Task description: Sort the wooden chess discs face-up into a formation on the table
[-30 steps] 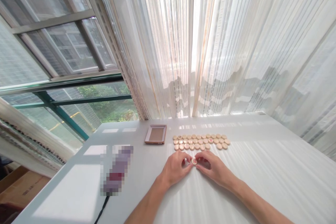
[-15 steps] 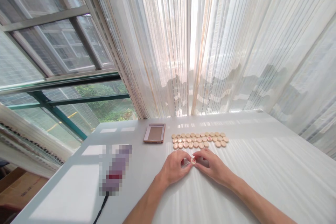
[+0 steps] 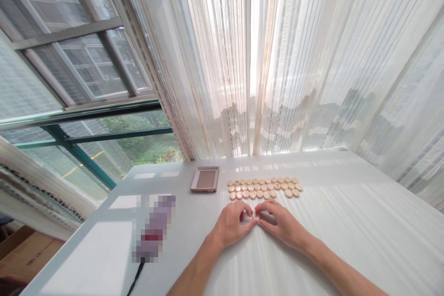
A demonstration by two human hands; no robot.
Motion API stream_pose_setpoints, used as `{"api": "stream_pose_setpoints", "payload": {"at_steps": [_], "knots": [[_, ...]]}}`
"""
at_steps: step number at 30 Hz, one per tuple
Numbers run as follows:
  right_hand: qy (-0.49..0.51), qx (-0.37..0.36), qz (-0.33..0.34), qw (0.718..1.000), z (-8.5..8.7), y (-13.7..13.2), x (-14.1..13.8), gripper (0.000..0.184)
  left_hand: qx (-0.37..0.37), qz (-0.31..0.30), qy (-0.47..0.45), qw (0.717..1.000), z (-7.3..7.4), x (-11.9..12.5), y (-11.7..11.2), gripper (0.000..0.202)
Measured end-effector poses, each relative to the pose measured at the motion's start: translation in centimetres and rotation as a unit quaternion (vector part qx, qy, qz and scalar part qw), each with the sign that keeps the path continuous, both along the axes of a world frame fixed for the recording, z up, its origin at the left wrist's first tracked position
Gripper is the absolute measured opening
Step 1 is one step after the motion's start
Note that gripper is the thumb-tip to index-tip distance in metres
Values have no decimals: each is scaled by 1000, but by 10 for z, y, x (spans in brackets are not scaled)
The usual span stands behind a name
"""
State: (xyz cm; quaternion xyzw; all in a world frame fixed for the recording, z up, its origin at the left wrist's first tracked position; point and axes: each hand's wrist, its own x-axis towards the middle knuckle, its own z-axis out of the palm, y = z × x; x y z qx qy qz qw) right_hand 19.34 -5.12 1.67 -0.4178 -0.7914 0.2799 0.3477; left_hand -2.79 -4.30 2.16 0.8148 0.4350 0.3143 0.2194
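Note:
A small round Chinese chess piece with a red character (image 3: 255,216) is between my two hands, just in front of the rows of pieces. My left hand (image 3: 233,223) is curled with index finger and thumb at the piece's left side. From the other side, the bent index finger and thumb of my right hand (image 3: 280,219) pinch it. Beyond my fingers lie round wooden chess pieces (image 3: 259,194) in three rows on the white table (image 3: 333,240). Most show plain faces; one has a red character (image 3: 277,186) and another a dark marking (image 3: 237,182). The bottom row has a gap toward its right.
A shallow open box (image 3: 205,190) sits left of the rows. Farther left is a blurred-out purple object (image 3: 154,229) with a black cord (image 3: 136,277). Sheer curtains (image 3: 222,55) hang behind the table, beside a window (image 3: 83,64). A cardboard box (image 3: 31,254) stands at lower left.
The piece between my fingers has tilted, so its red face shows less fully. My hands have hardly moved; the whole view has shifted slightly.

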Motion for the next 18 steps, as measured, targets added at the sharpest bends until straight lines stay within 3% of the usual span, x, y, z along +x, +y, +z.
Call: {"api": "stream_pose_setpoints", "payload": {"at_steps": [4, 12, 18], "knots": [[12, -7, -1, 1000, 2, -2, -3, 20, -34, 10, -20, 999, 3, 2, -1, 18], [93, 53, 1, 994, 7, -7, -7, 22, -145, -1, -203, 968, 5, 19, -7, 27], [99, 0, -25, 995, 8, -8, -7, 20, -165, -10, -240, 957, -2, 19, -4, 28]]}}
